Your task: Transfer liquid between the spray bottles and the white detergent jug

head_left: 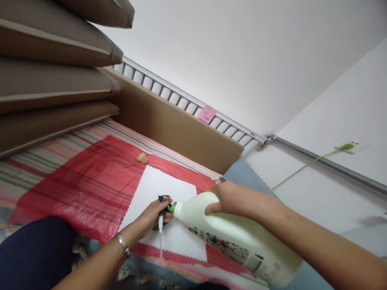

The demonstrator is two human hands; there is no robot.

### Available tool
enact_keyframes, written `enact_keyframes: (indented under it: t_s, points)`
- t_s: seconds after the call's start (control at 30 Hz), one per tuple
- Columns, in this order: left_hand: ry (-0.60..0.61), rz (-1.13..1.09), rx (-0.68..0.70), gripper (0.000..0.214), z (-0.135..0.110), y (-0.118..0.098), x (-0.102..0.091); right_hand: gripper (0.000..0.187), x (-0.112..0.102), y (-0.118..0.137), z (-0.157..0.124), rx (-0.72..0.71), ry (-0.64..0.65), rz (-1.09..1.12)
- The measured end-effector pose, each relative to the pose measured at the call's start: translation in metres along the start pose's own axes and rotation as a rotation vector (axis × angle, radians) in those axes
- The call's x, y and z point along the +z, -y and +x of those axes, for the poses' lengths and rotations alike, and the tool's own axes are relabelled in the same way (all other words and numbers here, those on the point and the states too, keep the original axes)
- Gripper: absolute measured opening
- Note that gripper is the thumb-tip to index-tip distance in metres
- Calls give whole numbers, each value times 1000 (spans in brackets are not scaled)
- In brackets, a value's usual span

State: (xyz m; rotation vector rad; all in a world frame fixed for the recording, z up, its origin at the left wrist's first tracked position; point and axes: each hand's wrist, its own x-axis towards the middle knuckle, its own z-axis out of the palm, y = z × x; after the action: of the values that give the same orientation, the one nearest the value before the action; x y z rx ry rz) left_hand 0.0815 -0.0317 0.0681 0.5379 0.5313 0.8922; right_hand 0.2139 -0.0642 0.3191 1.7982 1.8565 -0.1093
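Observation:
My right hand (222, 199) is wrapped round the upper part of a large pale green bottle (242, 237). The bottle lies tilted almost on its side, with its green-rimmed mouth (173, 207) pointing left. At that mouth is my left hand (152, 215), its fingers closed round a pump dispenser top (161, 223) with a dark head, a white collar and a clear tube hanging down. Something dark beneath these fingers is mostly hidden, and I cannot tell what it is. A white cloth with zigzag edges (187, 251) lies under both hands.
Red plastic sheeting (90, 173) covers part of a striped bed cover (45, 157). A small yellowish piece (142, 158) lies on the sheeting. Stacked brown cushions (60, 80) rise at left. A brown board (169, 121) leans against the metal rail (157, 86). A green cable (311, 163) hangs at right.

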Motion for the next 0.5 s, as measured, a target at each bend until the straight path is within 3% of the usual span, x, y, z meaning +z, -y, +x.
enact_keyframes:
  t_s: [0.5]
  points:
    - [-27, 30, -13, 31, 1, 0, -2, 42, -4, 4, 4, -14, 2, -43]
